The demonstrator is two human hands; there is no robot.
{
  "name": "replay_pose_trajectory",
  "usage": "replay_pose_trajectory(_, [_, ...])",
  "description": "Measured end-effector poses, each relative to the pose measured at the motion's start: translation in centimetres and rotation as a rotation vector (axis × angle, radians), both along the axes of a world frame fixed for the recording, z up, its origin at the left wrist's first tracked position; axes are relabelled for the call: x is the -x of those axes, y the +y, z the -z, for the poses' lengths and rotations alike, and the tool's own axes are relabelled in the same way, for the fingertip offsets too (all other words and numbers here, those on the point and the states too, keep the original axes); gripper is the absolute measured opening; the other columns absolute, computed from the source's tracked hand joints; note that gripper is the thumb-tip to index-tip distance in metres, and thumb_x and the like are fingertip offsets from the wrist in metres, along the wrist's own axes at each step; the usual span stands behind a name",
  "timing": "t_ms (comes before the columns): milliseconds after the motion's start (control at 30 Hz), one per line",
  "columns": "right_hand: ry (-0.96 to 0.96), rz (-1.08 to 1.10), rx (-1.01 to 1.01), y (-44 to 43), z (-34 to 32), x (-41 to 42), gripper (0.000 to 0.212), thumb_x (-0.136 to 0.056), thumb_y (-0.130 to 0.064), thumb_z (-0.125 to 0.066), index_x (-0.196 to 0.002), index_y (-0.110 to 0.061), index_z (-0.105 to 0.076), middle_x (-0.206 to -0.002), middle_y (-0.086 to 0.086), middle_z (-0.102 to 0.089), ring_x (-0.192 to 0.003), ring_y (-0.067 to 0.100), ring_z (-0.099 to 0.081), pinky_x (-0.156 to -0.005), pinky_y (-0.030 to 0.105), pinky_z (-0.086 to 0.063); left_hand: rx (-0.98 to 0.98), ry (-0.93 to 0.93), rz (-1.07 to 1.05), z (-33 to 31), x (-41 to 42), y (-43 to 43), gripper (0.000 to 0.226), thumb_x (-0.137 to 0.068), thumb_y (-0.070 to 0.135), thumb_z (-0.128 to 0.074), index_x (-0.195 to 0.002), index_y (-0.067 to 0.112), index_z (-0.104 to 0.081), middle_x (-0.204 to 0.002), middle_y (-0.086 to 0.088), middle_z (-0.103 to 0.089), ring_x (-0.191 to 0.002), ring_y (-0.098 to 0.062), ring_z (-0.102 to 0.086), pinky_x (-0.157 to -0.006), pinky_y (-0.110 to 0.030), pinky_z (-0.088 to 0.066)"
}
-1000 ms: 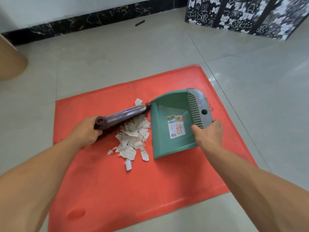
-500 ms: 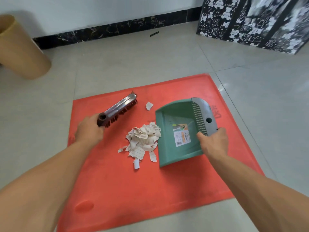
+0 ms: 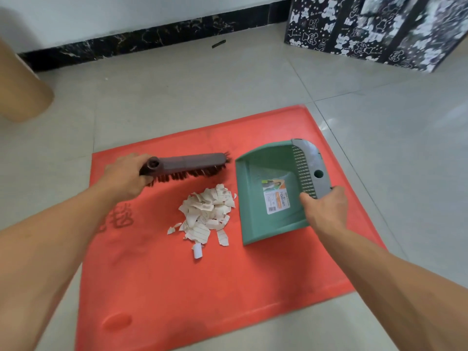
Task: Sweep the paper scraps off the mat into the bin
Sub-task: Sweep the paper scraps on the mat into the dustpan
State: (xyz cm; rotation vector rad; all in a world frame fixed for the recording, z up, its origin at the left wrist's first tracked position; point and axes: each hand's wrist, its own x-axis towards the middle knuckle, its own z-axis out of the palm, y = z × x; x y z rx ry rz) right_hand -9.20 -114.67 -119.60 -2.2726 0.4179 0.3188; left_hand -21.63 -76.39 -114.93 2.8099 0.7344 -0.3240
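Observation:
A pile of torn white paper scraps (image 3: 207, 211) lies near the middle of the red mat (image 3: 202, 287). My left hand (image 3: 125, 177) grips a brown brush (image 3: 187, 165), held level just beyond the pile with its bristles pointing toward the scraps. To the right of the pile, a green dustpan (image 3: 268, 188) with a grey toothed back edge rests on the mat, its open lip beside the scraps. My right hand (image 3: 325, 209) holds the dustpan at its near back corner. The tan bin (image 3: 22, 95) stands on the floor at far left, partly cut off.
Pale floor tiles surround the mat. A black and white patterned box (image 3: 374, 29) stands at the back right. A small dark object (image 3: 218, 43) lies near the black skirting of the wall.
The brush has swung from a raised slant at the mat's back left to a level pose just behind the pile. The lone scrap behind the pile is gone from view. The dustpan barely moved.

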Motion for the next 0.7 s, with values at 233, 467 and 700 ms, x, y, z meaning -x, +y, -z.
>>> replay_pose_trajectory(233, [0.000,-0.001,0.004,-0.2,0.2,0.1,0.053,-0.076,-0.028,-0.070,-0.115,0.000,-0.046,-0.115,0.017,-0.054,-0.094,0.034,-0.057,-0.073,0.039,-0.046,-0.260,-0.087,-0.102,0.2,-1.7,-1.9,0.039,-0.087,0.018,-0.062,-0.124,0.028,-0.057,-0.118,-0.011,-0.058,-0.111,-0.039,-0.050,-0.089,-0.045,-0.038])
replay_pose_trajectory(467, [-0.006,0.005,-0.008,-0.2,0.5,0.1,0.050,-0.075,-0.028,-0.070,-0.111,-0.002,-0.047,-0.113,0.016,-0.056,-0.093,0.034,-0.058,-0.080,0.047,-0.052,-0.174,0.073,0.110,0.1,-2.9,-2.6,0.039,-0.089,0.024,-0.060,-0.126,0.036,-0.053,-0.121,0.000,-0.056,-0.114,-0.032,-0.048,-0.091,-0.043,-0.035])
replay_pose_trajectory(700, [-0.002,0.007,-0.006,-0.2,0.4,0.1,0.050,-0.076,-0.027,-0.070,-0.112,-0.001,-0.046,-0.114,0.016,-0.054,-0.094,0.034,-0.056,-0.078,0.043,-0.050,-0.191,-0.037,-0.020,-2.1,-1.9,1.0,0.046,-0.081,0.016,-0.065,-0.124,0.032,-0.059,-0.119,-0.010,-0.060,-0.115,-0.039,-0.051,-0.091,-0.047,-0.040])
